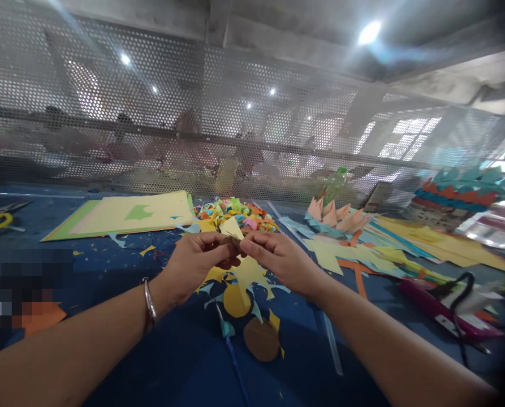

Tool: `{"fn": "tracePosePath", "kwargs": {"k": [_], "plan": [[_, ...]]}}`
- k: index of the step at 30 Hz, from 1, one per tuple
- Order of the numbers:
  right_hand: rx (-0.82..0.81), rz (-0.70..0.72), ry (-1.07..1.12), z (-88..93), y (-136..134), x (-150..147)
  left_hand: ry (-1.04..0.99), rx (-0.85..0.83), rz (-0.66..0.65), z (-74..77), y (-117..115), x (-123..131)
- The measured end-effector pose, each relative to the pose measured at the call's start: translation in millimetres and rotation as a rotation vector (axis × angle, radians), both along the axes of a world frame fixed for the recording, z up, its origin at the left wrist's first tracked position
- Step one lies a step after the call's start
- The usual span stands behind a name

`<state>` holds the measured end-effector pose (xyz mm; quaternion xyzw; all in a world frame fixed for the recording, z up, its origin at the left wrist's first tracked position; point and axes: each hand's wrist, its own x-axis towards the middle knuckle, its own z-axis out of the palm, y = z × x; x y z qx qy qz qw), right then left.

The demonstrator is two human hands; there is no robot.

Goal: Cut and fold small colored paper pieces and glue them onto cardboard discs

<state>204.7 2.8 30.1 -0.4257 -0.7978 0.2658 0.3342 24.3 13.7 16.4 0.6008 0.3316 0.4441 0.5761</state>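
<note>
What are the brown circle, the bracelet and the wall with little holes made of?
Brown circle: probably paper or card; it looks thin, flat and dull.
Bracelet: likely polished metal, silvery with bright glints.
Wall: perhaps dull grey metal, from its neat holes; maybe plastic.

A left hand and right hand pinch a small brown piece above a blue table. Stacked paper sheets lie to the far left, colourful scraps beyond the hands, a brown disc nearer.

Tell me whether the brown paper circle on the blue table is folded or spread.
Spread: the brown paper circle lies flat, nearly its whole round outline showing.
</note>
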Motion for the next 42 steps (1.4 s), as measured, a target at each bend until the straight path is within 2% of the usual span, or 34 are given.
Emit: {"fn": "tracePosePath", "kwargs": {"k": [11,18,24,35,42], "plan": [[0.011,0.002,-0.021,0.2,0.6,0.9,0.048,0.069,-0.021,0.6,1.3,-1.5],[-0.110,0.005,0.023,1.8,-0.1,2.8,0.055,0.084,-0.045,-2.1,2.5,-1.9],[-0.137,-0.006,0.026,3.3,-1.6,2.8,0.041,0.074,-0.047,-3.1,1.5,-1.2],[-0.018,-0.024,-0.117,8.5,-1.0,4.2,0.096,0.109,0.006,-4.2,4.0,-2.3],[0.017,-0.008,-0.116,7.7,-0.2,4.9,0.096,0.109,0.001,-3.6,3.3,-2.9]]}}
